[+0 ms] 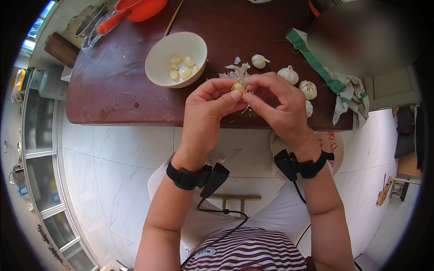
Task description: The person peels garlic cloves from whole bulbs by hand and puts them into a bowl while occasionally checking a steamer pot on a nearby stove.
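Between the fingertips of both hands is a garlic clove (239, 88), its surface yellowish with some skin about it. My left hand (212, 98) grips it from the left with thumb and fingers. From the right, my right hand (276, 98) pinches at the same clove with thumb and forefinger. Just beyond the fingers lie papery garlic skins (240, 70) on the table. A white bowl (159, 50) with an orange-brown rim stands to the left and holds several peeled cloves (185, 73). Right of my hands are whole garlic bulbs (288, 75), one partly hidden by the right hand.
The dark red wooden table (112, 84) has its near edge below my wrists. A red plastic dipper (140, 10) and a thin stick (173, 18) lie at the back. A green-and-white cloth (342, 88) hangs over the right edge. Black wrist devices trail cables.
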`<state>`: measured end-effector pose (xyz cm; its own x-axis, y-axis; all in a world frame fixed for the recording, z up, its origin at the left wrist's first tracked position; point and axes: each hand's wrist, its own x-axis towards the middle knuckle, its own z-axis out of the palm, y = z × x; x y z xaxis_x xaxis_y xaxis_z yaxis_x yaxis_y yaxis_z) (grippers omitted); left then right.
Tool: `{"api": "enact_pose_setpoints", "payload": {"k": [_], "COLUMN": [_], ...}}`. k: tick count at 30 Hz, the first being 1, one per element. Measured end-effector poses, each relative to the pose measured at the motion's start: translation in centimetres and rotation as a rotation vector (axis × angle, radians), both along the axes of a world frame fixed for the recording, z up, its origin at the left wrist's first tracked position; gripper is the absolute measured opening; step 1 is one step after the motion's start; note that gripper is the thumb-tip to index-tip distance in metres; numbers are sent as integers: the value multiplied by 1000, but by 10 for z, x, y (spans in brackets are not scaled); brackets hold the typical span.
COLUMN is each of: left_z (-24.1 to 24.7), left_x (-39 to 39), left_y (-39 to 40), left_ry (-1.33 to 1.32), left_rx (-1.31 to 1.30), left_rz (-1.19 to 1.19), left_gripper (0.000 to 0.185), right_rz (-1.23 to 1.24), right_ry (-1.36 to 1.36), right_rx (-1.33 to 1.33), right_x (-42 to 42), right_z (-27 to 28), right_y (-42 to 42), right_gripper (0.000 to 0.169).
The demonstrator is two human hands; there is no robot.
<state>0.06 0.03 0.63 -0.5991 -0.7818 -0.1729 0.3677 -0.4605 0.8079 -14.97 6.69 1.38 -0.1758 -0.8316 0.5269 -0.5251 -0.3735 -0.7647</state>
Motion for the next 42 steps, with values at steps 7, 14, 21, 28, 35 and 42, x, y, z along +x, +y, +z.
{"api": "enact_pose_setpoints", "payload": {"k": [7, 14, 21, 28, 35, 42], "left_z": [-3, -2, -2, -3, -2, -5], "left_x": [1, 0, -2, -2, 2, 2], "left_y": [-1, 1, 6, 2, -3, -2], "left_ry": [46, -7, -114, -3, 87, 26], "left_rx": [4, -113, -307, -25, 41, -107], "left_rz": [3, 26, 62, 5, -41, -27], "left_gripper": [17, 18, 17, 20, 22, 20], "right_rz": [19, -12, -19, -64, -44, 7], "right_ry": [6, -86, -134, -93, -82, -331], "right_rx": [65, 82, 161, 136, 234, 289], "right_x": [-3, 0, -3, -4, -9, 0], "right_z": [-3, -1, -1, -1, -2, 5], "right_y": [2, 0, 2, 5, 5, 4], "right_gripper": [12, 8, 5, 8, 5, 11]}}
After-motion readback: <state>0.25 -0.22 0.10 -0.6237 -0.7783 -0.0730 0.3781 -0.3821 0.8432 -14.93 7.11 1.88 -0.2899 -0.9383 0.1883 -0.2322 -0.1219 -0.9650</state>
